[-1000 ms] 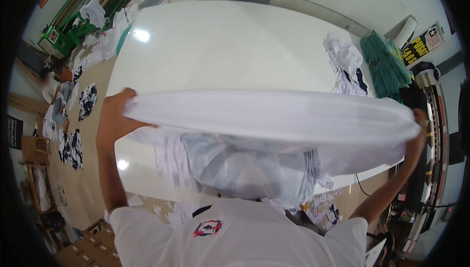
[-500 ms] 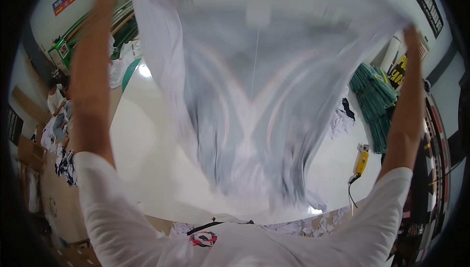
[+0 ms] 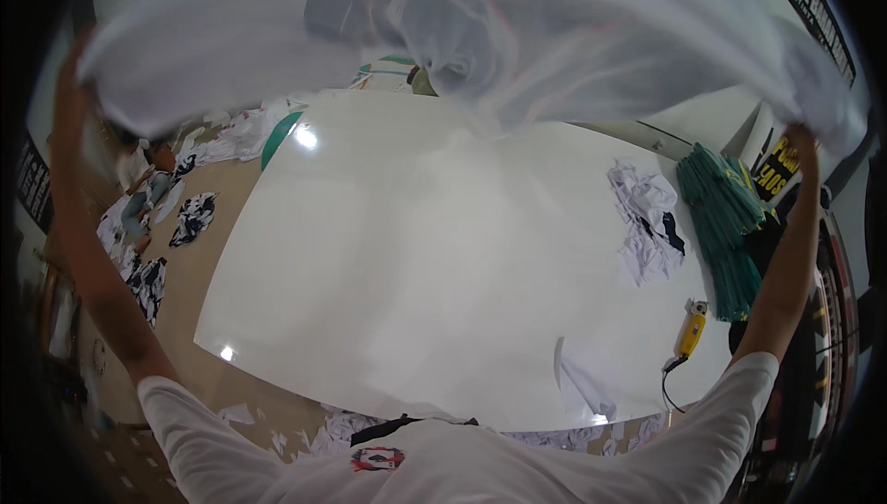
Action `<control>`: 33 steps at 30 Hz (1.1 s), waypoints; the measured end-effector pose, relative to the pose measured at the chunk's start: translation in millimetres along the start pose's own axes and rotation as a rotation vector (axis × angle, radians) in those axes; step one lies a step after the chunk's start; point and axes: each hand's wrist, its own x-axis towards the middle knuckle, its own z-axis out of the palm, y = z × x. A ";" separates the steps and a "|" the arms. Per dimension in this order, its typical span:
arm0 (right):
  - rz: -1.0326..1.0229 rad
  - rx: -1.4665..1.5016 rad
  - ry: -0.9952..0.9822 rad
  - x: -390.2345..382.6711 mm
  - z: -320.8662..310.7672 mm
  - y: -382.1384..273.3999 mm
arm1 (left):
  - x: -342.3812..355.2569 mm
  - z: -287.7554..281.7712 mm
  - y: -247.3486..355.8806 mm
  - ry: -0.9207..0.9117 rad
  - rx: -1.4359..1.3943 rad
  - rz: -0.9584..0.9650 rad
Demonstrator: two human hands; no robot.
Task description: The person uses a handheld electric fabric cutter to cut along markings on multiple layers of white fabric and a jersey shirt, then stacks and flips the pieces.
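A large, thin white fabric sheet (image 3: 231, 42), blurred by motion, billows across the top of the view above the table. Its left end is gripped by my raised left hand (image 3: 78, 74), whose fingers are mostly hidden by dimness and cloth. At the far right my right hand (image 3: 802, 141) is closed on the opposite end, with a bunch of cloth spilling past it. Grey printed shapes show faintly through the middle folds. Beneath the raised sheet lies the glossy white table (image 3: 416, 255), apart from the cloth.
On the table's right lie crumpled white fabric scraps (image 3: 647, 218), a yellow corded hand cutter (image 3: 690, 333) and a thin white cloth piece (image 3: 584, 382). Green gathered fabric (image 3: 721, 227) hangs by the right edge. A person (image 3: 139, 190) sits on the left floor among cloth heaps (image 3: 194, 218).
The sheet has swung up and away from me, uncovering the table. My left hand has moved outward to the left and down; my right hand has shifted slightly right and down.
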 end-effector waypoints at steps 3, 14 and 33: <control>0.533 0.494 -0.680 -60.5 139.4 87.6 | -66.1 39.2 176.8 -0.674 -0.027 -0.140; 0.518 1.138 -0.522 -546.7 490.3 191.1 | -299.7 329.8 520.1 -1.565 -0.812 -0.053; -0.179 0.133 -0.400 -809.4 423.1 -41.9 | -495.8 476.5 118.6 -0.997 -0.022 -0.713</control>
